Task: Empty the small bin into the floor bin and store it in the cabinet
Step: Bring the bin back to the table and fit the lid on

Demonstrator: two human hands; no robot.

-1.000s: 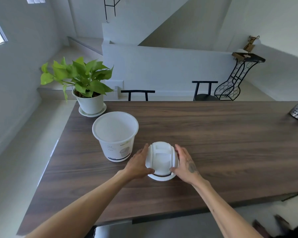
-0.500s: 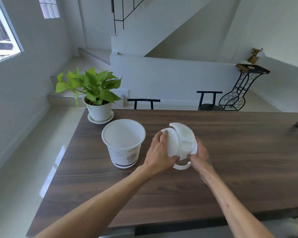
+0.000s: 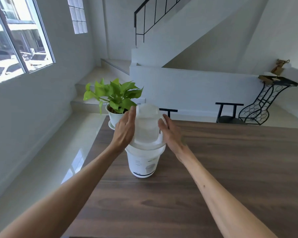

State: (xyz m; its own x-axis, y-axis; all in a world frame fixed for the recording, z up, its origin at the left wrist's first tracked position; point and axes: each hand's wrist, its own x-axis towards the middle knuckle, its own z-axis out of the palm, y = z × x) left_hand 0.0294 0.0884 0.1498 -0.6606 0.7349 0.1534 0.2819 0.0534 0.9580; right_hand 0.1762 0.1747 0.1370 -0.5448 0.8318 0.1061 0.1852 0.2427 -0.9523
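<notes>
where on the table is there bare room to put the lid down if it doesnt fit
Bare wood lies right of the small bin across the table, and along the near edge between the forearms. It is crowded behind the bin: the potted plant stands there, close to the left hand holding the lid.

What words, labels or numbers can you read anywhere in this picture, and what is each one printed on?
"MOBI", a doubtful reading: dark letters low on the side of the small white bin on the table.
The finer lines on the bin's label above it: too small and blurred to read.
The lid held between the left hand and right hand: no print visible.
Nothing else carries text.
</notes>
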